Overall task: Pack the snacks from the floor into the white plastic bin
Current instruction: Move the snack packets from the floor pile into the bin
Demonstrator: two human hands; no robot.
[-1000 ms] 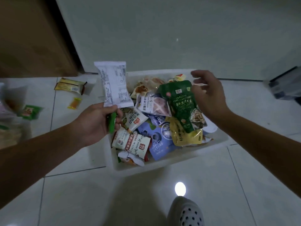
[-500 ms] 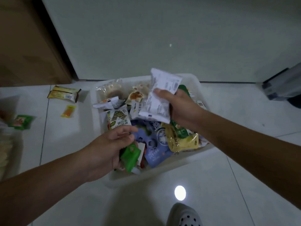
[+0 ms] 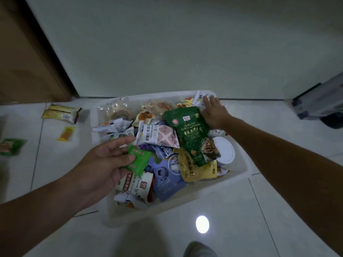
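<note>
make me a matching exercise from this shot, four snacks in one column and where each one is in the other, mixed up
Things
1. small green packet
2. white packet
3. orange sachet
4. dark green nut pouch

Places
a. on the floor, left of the white bin
b. pinched in the left hand
c. on top of the pile, mid-bin
d. at the bin's far right corner, touched by the right hand

Pairs: 1-b, 2-d, 3-a, 4-c

Brown panel left; grey shoe below; dark box right.
</note>
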